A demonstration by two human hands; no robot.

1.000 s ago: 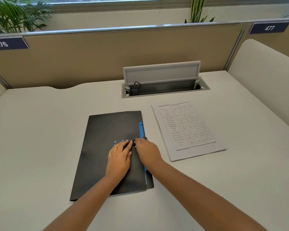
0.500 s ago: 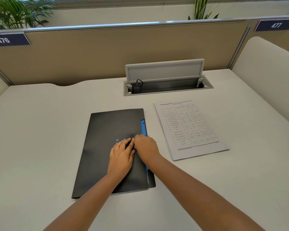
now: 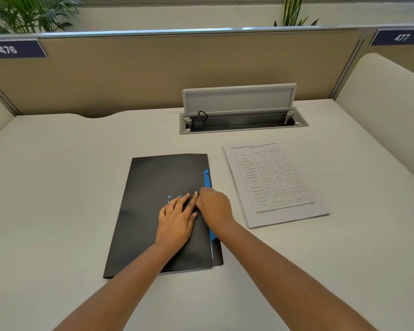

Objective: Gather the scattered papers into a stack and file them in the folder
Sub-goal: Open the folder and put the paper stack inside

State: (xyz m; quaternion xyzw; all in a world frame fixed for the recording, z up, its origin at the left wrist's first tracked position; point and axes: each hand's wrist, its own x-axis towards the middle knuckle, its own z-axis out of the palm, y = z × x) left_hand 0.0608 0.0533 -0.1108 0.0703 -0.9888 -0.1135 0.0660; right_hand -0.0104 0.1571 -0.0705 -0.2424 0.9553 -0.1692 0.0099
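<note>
A black folder (image 3: 153, 187) lies closed on the white desk, with a blue inner edge (image 3: 207, 180) showing along its right side. My left hand (image 3: 177, 220) rests flat on the front cover, fingers stretched out. My right hand (image 3: 214, 206) sits beside it at the folder's right edge, its fingers curled down onto the cover's edge and its fingertips hidden. A neat stack of printed papers (image 3: 273, 182) with a table on the top sheet lies to the right of the folder, apart from both hands.
A cable box (image 3: 242, 125) is sunk into the desk behind the papers, its lid (image 3: 239, 99) standing up. A beige partition (image 3: 153, 72) closes off the back. A cream side panel (image 3: 380, 111) bounds the right.
Both hands stay on the folder's cover. My right hand's fingers have curled in a little closer to my left index finger. The papers have not moved.
</note>
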